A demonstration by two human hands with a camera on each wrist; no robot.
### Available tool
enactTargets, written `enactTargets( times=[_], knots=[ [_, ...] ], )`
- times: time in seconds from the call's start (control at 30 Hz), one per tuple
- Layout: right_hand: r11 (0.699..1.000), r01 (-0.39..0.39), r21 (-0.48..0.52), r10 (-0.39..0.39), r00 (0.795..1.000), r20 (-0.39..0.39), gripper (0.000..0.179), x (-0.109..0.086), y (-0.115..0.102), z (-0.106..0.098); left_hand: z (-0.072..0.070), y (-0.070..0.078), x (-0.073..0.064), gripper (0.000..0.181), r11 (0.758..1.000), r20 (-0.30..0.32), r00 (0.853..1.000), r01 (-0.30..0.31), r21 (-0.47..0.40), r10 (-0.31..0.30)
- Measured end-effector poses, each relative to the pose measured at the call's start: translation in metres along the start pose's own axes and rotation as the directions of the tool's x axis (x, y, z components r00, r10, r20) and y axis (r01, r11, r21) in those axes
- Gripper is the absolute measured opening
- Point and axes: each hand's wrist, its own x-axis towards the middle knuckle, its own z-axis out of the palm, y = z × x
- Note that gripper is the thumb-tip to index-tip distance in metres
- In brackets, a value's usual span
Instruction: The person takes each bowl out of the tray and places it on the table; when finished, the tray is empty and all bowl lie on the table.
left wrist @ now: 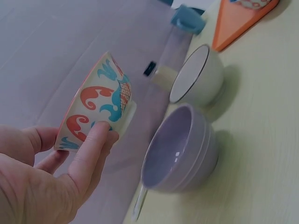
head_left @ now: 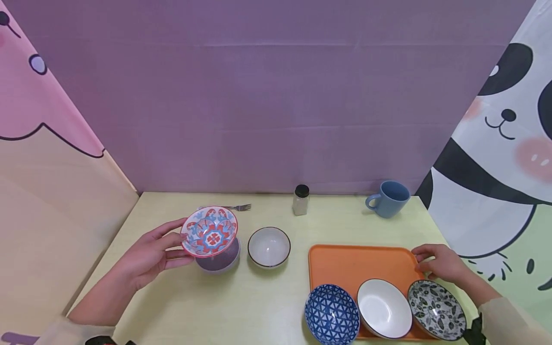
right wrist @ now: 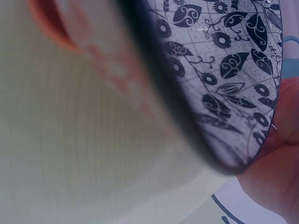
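My left hand (head_left: 148, 256) grips a shallow bowl with a red and blue floral pattern (head_left: 210, 232) by its rim, thumb inside and fingers underneath. This bowl is held tilted above a purple bowl (head_left: 221, 258). In the left wrist view, its patterned outer side (left wrist: 100, 100) shows clear of the purple bowl (left wrist: 182, 149). My right hand (head_left: 446, 262) holds the right edge of an orange tray (head_left: 362, 263) with bent fingers. Close beside it is a bowl with black leaves on white (head_left: 437, 309), whose rim hides part of the fingers in the right wrist view.
A white bowl (head_left: 385, 309) and a blue triangle-patterned bowl (head_left: 332, 314) stand at the tray's front. A small dark-rimmed bowl (head_left: 269, 247) is right of the purple one. Behind are a fork (head_left: 241, 207), a black-capped shaker (head_left: 300, 201) and a blue mug (head_left: 391, 200).
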Motion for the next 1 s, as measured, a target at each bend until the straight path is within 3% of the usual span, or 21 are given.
enactTargets(
  times=[0.33, 0.83, 1.0],
  knots=[
    [1.0, 0.006, -0.015, -0.006, 1.0, -0.007, 0.046, 0.002, 0.004, 0.0, -0.04, -0.014, -0.013, 0.037, 0.996, -0.081, 0.996, -0.029, -0.081, 0.023],
    [0.999, 0.026, -0.037, -0.025, 0.999, 0.032, 0.045, -0.005, -0.003, -0.001, -0.082, -0.034, -0.023, 0.04, 0.99, -0.139, 0.99, -0.049, -0.129, 0.03],
    [0.999, 0.031, -0.03, -0.03, 0.999, 0.036, 0.045, -0.006, -0.004, -0.002, -0.092, -0.043, -0.026, 0.043, 0.988, -0.161, 0.987, -0.03, -0.149, 0.005]
  ],
)
